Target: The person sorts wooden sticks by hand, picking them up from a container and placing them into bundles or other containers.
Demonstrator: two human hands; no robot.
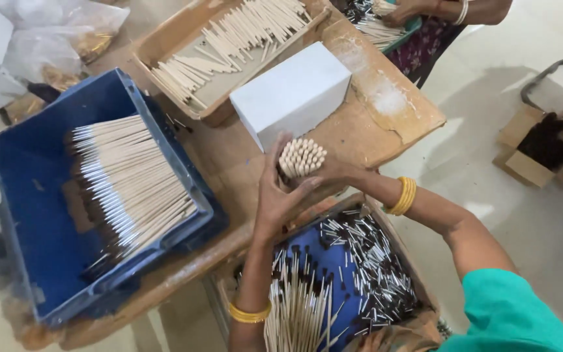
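Hands meet just in front of the white box [292, 93]: the left hand [278, 195] and the right hand [335, 171] are both wrapped around a bundle of pale sticks [302, 157], ends up. Left of that box sits a blue crate [40, 215] of stacked sticks; behind it, a cardboard tray [164, 39] of loose ones.

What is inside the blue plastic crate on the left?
The blue plastic crate holds a fanned pile of pale thin sticks with dark ends toward its left side. Its blue bottom shows beside them; anything beneath the pile is covered.
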